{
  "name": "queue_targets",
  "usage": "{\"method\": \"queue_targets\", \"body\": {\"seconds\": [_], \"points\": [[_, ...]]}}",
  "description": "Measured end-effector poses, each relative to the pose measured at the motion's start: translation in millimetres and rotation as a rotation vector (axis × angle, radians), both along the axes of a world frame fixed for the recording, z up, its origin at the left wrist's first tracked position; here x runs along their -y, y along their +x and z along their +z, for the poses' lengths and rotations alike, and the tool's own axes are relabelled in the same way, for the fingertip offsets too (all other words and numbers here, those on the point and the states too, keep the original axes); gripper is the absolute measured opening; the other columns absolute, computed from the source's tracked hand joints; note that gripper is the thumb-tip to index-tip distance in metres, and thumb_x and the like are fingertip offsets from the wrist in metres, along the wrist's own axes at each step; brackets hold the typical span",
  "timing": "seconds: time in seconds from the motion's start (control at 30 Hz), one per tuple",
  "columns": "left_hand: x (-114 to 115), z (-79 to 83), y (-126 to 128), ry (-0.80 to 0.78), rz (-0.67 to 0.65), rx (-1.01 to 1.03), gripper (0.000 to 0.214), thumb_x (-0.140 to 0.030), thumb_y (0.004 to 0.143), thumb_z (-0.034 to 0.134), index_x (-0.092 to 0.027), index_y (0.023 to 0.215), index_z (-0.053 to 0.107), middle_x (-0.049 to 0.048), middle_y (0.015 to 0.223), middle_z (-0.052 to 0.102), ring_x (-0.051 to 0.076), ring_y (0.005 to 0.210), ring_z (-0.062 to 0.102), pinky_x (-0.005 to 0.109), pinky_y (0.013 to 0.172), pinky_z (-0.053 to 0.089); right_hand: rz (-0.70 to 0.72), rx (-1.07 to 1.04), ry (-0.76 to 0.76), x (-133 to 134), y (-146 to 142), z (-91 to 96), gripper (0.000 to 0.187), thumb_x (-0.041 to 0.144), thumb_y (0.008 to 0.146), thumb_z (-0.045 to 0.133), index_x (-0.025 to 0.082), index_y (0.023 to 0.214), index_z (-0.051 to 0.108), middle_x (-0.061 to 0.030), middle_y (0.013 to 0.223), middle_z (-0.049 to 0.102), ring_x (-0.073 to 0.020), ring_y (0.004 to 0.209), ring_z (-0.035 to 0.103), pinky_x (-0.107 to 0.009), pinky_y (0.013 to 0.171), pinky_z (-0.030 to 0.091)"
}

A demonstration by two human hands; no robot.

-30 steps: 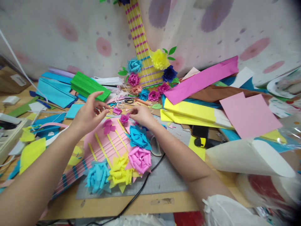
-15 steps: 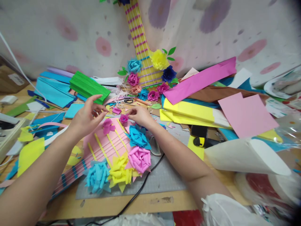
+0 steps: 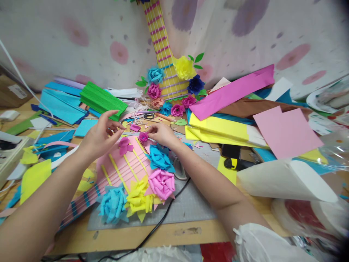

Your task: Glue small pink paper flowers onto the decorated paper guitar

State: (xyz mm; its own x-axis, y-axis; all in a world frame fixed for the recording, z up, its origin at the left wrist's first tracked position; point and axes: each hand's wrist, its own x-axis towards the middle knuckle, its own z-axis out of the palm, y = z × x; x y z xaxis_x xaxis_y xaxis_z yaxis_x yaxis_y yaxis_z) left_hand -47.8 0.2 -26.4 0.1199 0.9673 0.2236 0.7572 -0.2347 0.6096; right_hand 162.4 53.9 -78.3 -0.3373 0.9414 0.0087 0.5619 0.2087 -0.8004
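- I have the right hand [image 3: 161, 134] at the small magenta flower [image 3: 143, 137], thumb and forefinger drawn together on its right side; the contact is partly hidden, but it looks held.
- My left hand [image 3: 98, 138] has thumb and forefinger slightly parted, fingers curled, and I make out nothing between them.
- The flower is at the far edge of the pink paper guitar [image 3: 105, 157]; I cannot tell whether they touch.
- It looks like crepe paper: I judge it very light, soft, hardly slippery, easily crushed. I'd pinch it low at the base, sparing the petals.
- Both forearms reach in over the worktop's [image 3: 152, 236] front edge and converge, right hand back upward, left palm inward.
- Loose magenta petals [image 3: 125, 146] lie near the left thumb.
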Motion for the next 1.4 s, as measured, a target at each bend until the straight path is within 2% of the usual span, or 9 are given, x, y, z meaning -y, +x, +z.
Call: {"method": "queue_targets", "body": {"seconds": [0.37,0.57,0.83,1.0,1.2,1.4], "points": [[0,-1.9,-3,-0.012,0.012,0.017,0.064,-0.033,0.078,0.057,-0.014,0.135,0.035,0.0079,0.096,0.068,0.014,0.069,0.057,0.029,0.062,0.046,0.085,-0.101,-0.155,4,7,12.8,0.012,0.016,0.071,0.061,0.015,0.083,0.063,0.0008,0.070,0.063,-0.0110,0.064,0.058,-0.021,0.058,0.043],[1,-2.1,-3,-0.020,0.033,0.025,0.065,-0.034,0.076,0.057,-0.014,0.134,0.037,0.0072,0.095,0.068,0.014,0.067,0.056,0.029,0.060,0.046,0.099,-0.262,-0.232,1,2,5.3,0.032,-0.002,0.061,0.049,0.017,0.086,0.054,0.0009,0.076,0.064,-0.0121,0.073,0.062,-0.019,0.056,0.043],[7,5.6,2,-0.070,0.061,-0.011,0.061,-0.033,0.078,0.056,-0.015,0.133,0.038,0.0068,0.099,0.068,0.014,0.069,0.056,0.029,0.065,0.047,0.084,-0.325,-0.285,3,2,5.4,0.036,-0.003,0.056,0.046,0.018,0.085,0.052,0.0015,0.074,0.064,-0.0131,0.071,0.062,-0.018,0.054,0.043],[7,6.5,5,-0.080,0.063,-0.023,0.059,-0.035,0.078,0.056,-0.018,0.132,0.039,0.0057,0.099,0.068,0.014,0.071,0.056,0.029,0.066,0.047,0.141,-0.306,-0.268,-1,-1,2.2,0.041,-0.005,0.055,0.043,0.018,0.088,0.051,0.0021,0.076,0.064,-0.0116,0.073,0.062,-0.014,0.049,0.038],[8,6.8,4,-0.083,0.061,-0.018,0.059,-0.036,0.079,0.055,-0.014,0.132,0.041,0.0076,0.099,0.067,0.014,0.070,0.055,0.028,0.065,0.047,0.194,-0.258,-0.210,-7,-4,-3.8,0.046,-0.006,0.051,0.039,0.018,0.087,0.053,0.0017,0.079,0.066,-0.0117,0.075,0.062,-0.018,0.061,0.045],[7,2.8,0,-0.069,0.064,-0.006,0.056,-0.039,0.077,0.055,-0.017,0.128,0.046,0.0066,0.096,0.068,0.015,0.066,0.056,0.031,0.065,0.048,0.162,-0.269,-0.250,-5,0,-0.1,0.047,-0.007,0.053,0.038,0.019,0.091,0.050,0.0011,0.083,0.065,-0.0119,0.079,0.062,-0.014,0.050,0.038]]}}
